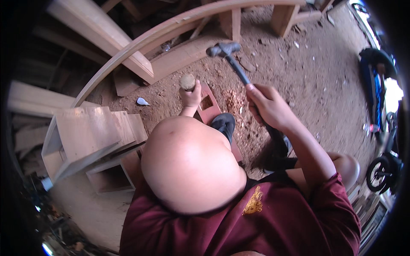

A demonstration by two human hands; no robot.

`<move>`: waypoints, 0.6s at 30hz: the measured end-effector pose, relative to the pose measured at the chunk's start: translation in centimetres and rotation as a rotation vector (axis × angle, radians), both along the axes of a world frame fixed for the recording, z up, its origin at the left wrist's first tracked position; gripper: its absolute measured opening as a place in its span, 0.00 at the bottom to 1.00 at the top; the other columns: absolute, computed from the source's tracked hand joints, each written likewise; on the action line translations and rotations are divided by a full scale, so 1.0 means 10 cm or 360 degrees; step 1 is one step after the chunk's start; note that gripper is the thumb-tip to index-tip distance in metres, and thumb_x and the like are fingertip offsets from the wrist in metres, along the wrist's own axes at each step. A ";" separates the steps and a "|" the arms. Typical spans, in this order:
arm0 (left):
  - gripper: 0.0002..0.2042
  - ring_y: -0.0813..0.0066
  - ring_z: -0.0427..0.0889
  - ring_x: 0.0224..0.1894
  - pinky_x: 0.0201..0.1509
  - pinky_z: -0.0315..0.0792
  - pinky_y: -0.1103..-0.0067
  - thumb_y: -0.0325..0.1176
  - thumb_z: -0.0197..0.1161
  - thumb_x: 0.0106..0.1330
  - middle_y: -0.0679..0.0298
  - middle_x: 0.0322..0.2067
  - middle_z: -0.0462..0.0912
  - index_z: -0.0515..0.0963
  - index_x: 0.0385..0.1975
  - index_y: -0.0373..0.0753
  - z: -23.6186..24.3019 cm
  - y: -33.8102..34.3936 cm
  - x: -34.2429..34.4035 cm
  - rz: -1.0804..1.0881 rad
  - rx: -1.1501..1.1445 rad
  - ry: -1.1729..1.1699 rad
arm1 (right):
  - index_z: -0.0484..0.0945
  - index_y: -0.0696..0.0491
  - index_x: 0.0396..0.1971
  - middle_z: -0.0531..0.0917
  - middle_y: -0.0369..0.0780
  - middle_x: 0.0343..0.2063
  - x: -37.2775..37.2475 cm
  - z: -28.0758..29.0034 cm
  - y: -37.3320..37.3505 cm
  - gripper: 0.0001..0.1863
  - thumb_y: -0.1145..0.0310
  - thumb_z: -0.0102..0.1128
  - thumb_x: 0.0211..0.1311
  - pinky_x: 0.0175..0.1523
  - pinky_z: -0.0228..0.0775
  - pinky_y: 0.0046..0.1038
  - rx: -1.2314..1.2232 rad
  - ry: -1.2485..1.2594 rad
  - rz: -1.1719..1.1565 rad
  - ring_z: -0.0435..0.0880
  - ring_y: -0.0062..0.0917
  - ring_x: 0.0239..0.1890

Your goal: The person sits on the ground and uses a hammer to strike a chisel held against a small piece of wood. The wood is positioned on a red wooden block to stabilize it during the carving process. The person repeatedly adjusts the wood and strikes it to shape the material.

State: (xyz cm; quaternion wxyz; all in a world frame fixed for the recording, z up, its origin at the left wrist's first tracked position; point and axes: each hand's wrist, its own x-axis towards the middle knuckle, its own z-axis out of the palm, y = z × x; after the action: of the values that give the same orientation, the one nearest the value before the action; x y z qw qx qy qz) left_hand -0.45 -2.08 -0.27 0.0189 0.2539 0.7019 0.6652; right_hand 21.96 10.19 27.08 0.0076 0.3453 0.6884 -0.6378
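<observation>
Knee [192,166] nearest; beyond, left hand [191,97] grips a round-topped chisel handle [187,82] over the mortised board [209,104]. Right hand [269,106] clenches the hammer [224,50], likely head-heavy, rigid, held mid-shaft.

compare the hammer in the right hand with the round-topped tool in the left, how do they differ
The hammer is raised in the air in the right hand; the chisel stands upright over the reddish plank in the left hand. The hammer shows a dark metal head and dark handle; the chisel shows only a pale, worn round butt. The hammer's length is in view; the chisel's shaft is hidden in the fist. Each is gripped by one hand.
</observation>
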 end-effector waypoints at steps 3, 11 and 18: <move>0.08 0.71 0.82 0.30 0.35 0.74 0.72 0.32 0.66 0.60 0.65 0.25 0.82 0.78 0.30 0.35 0.10 -0.14 0.01 0.0121 -0.0142 0.0219 | 0.73 0.57 0.30 0.72 0.32 0.15 -0.04 0.82 -0.04 0.23 0.51 0.45 0.74 0.17 0.60 0.21 0.0370 0.0486 -0.0071 0.70 0.15 0.13; 0.06 0.71 0.83 0.22 0.27 0.73 0.74 0.32 0.66 0.55 0.60 0.21 0.83 0.79 0.26 0.37 0.52 -0.16 0.19 -0.0065 -0.0163 -0.0027 | 0.71 0.50 0.37 0.71 0.35 0.19 -0.26 0.76 0.02 0.24 0.44 0.38 0.72 0.23 0.63 0.31 -0.0284 0.2020 0.0025 0.70 0.27 0.18; 0.04 0.81 0.79 0.24 0.27 0.71 0.75 0.29 0.66 0.55 0.67 0.19 0.80 0.78 0.24 0.37 0.30 -0.11 0.14 -0.0114 -0.0170 -0.0170 | 0.69 0.53 0.26 0.71 0.31 0.15 -0.46 -0.38 -0.27 0.20 0.54 0.41 0.76 0.18 0.60 0.22 0.0127 -0.0213 0.0149 0.65 0.16 0.12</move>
State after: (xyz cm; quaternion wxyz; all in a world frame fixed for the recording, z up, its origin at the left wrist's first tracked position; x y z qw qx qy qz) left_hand 0.93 -3.20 2.77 0.0937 0.2417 0.7248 0.6383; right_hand 17.38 7.44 23.24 0.0696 0.3548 0.7265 -0.5844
